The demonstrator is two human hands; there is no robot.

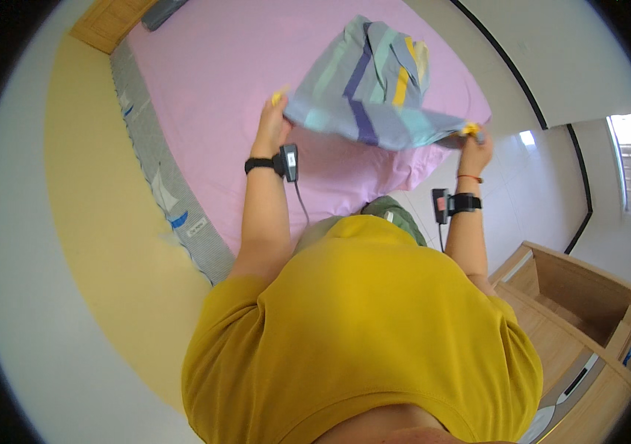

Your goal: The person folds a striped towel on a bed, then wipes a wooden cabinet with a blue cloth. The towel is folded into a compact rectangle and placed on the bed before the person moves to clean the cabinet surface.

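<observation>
A striped cloth [365,83] in grey-blue, mint, purple and yellow is stretched out over the bed. My left hand [275,119] grips its left corner, where a bit of yellow shows by the fingers. The opposite near corner is bunched in my right hand [476,147], beside another yellow patch. Between the two hands the near edge hangs in a shallow sag and looks slightly blurred. The far part of the cloth lies in loose folds on the pink bed sheet [210,72]. Each wrist wears a black strap with a small cabled device.
A striped grey fabric border with sailboats [162,194] runs along the bed's left side by the yellow and white wall. At the top left stands a wooden headboard or panel [107,25] near a dark rolled object [162,12]. A wooden cabinet [570,322] is at the lower right.
</observation>
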